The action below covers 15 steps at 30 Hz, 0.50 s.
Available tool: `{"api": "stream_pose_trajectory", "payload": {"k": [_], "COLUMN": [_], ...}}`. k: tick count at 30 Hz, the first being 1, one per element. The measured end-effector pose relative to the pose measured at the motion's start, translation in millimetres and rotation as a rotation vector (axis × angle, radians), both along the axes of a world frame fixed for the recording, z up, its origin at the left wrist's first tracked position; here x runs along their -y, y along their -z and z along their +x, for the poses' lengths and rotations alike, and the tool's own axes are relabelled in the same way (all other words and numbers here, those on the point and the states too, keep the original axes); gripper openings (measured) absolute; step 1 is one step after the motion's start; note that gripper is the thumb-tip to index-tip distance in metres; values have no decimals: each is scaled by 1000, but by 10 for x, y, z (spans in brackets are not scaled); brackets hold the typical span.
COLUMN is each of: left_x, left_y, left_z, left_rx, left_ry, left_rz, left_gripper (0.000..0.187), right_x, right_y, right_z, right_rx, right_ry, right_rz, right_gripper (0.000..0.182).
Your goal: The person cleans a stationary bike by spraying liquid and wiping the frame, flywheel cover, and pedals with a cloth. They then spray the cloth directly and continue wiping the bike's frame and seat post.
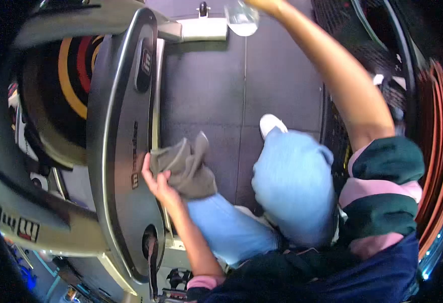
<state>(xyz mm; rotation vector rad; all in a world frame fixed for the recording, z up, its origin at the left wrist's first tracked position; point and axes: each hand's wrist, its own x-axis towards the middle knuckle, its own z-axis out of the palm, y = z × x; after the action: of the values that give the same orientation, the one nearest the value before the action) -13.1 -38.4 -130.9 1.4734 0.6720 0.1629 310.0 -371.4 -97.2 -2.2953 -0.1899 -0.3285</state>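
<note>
My left hand (159, 186) is closed on a grey-brown cloth (183, 169), which hangs in loose folds beside the exercise bike's dark side cover (125, 131). At the top edge of the view, my stretched-out right arm ends in my right hand (267, 5), partly cut off by the frame. Its fingers are wrapped round the upper part of a clear bottle (242, 21) with pale liquid in it. The bottle's top is out of view. Below it in the picture is the bike's light-coloured foot bar (204, 30).
Behind the side cover is a flywheel (72, 76) with yellow and red rings. Dark floor tiles (206, 76) lie between the bike and a black mesh-like structure (335, 96). Orange-brown stacked edges (436, 166) stand at far right. My jeans-clad knee (294, 182) is in the middle.
</note>
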Motion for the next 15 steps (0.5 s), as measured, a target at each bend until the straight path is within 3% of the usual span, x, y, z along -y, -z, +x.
{"api": "stream_pose_trajectory", "payload": {"k": [1, 2, 4, 6, 9, 12, 15], "left_x": [50, 130, 101, 91, -39, -94, -185], "left_y": [-136, -404, -718, -1195, -1906, -2252, -2185], "left_z": [61, 139, 196, 183, 148, 126, 56], "left_rx": [61, 52, 76, 11, -10, -119, -162], "left_ry": [64, 127, 268, 330, 282, 148, 127], "left_rz": [203, 203, 572, 960, 1337, 1310, 1446], "left_gripper": [72, 78, 79, 90, 86, 80, 74], "right_x": [149, 269, 467, 617, 693, 604, 506], "right_y": [344, 688, 1144, 1376, 1534, 1508, 1567], "right_z": [-95, -193, -326, -395, -546, -652, -598], "right_rx": [-52, -105, -111, -101, -224, -215, -115], "right_ry": [68, 123, 149, 124, 277, 408, 356], "right_rz": [21, 36, 8, -14, 100, 354, 275], "right_gripper": [70, 68, 67, 67, 70, 68, 65]}}
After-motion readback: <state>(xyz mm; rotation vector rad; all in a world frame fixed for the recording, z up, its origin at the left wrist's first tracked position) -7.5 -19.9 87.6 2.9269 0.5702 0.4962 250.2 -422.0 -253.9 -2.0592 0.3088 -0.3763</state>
